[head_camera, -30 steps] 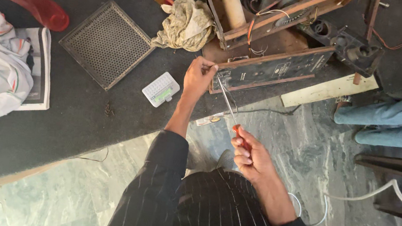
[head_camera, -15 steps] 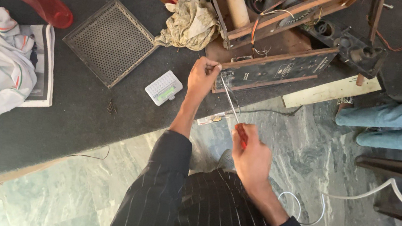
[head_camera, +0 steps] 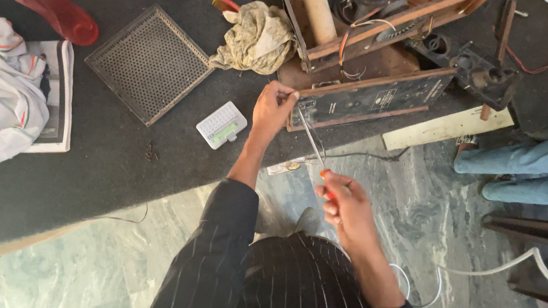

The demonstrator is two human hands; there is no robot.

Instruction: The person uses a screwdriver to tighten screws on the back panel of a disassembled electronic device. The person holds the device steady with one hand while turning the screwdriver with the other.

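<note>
A dark desk point(head_camera: 84, 176) carries an opened wooden radio chassis point(head_camera: 376, 63), a mesh grille point(head_camera: 149, 61), a crumpled rag point(head_camera: 258, 35) and a small white box point(head_camera: 221, 124). At the chassis's front panel, the left hand point(head_camera: 273, 107) pinches the screwdriver point(head_camera: 312, 144) near its tip. The right hand point(head_camera: 347, 208), its grip closed on the orange handle, holds it out over the marble floor point(head_camera: 431, 189).

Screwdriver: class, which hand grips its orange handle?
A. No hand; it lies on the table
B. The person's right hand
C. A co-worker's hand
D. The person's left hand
B: the right hand closes around the orange handle of the screwdriver, while the left hand pinches near its tip at the dark panel.
</note>
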